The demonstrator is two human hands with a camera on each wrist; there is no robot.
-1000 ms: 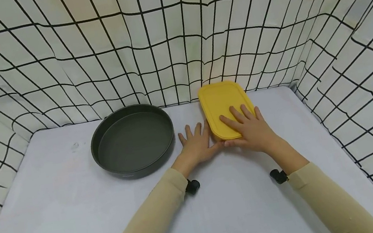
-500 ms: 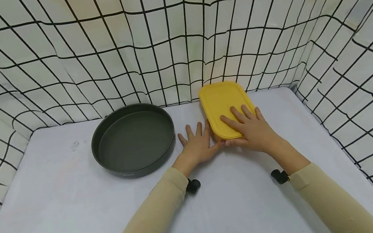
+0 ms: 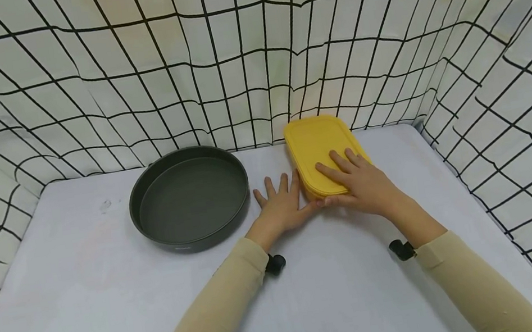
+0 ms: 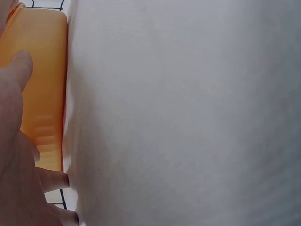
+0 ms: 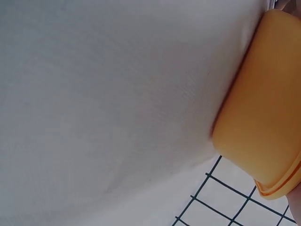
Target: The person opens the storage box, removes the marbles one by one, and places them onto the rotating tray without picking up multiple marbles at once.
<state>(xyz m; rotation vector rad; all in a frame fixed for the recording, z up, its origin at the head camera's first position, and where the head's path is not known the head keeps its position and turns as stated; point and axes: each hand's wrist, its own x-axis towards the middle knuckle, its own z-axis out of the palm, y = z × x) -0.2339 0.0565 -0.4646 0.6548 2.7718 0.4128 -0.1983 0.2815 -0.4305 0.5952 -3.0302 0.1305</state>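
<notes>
A yellow lidded food container stands on the table near the back wall, its long side slightly slanted. My right hand rests on the near right part of its lid, fingers spread and straight, thumb along the near end. On the table to the container's left lies my left hand, fingers spread, with index finger and thumb against the container's side and near corner. The left wrist view shows the orange-yellow container wall beside the left fingers. In the right wrist view the container wall fills the right side; the right hand is mostly hidden there.
A dark grey round pan sits on the white-covered table, just left of the left hand. White walls with a black grid enclose the back and both sides.
My right hand has shifted slightly to the right, and the near right edge of the container's lid has moved a little with it. The left hand and the pan stay put.
</notes>
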